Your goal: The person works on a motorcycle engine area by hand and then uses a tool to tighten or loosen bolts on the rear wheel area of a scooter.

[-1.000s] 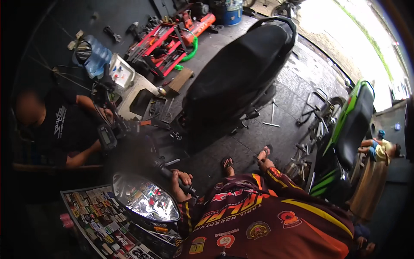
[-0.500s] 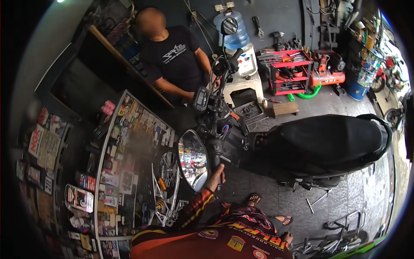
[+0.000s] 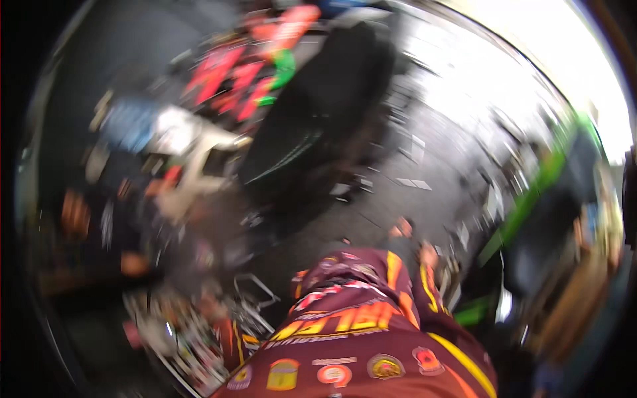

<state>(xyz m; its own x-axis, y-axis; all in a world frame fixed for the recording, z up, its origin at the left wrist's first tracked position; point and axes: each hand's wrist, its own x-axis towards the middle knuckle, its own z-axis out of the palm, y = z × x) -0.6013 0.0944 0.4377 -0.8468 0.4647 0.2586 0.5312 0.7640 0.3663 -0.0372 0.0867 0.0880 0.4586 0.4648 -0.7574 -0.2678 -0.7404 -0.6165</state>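
Note:
The whole view is smeared by motion. My left hand (image 3: 211,306) is a blurred patch at the end of my sleeve, beside the glass display case (image 3: 179,338) and near the front of a black motorbike (image 3: 322,113). Whether it touches the handlebar cannot be made out. My right hand (image 3: 428,255) is at my right side, close to my hip, with its fingers too blurred to read. The motorbike's handlebar and mirrors are lost in the blur at the left.
Another person in a dark shirt (image 3: 109,225) is at the left, by the bike's front. Beyond stand a pale stool (image 3: 199,162), a blue water bottle (image 3: 129,123) and a red tool cart (image 3: 222,76). A green-edged object (image 3: 531,192) runs along the right.
My view has swung sharply to the right, so the motorbike and the other person now appear further left. My left hand, earlier at the handlebar grip, is now blurred at lower left.

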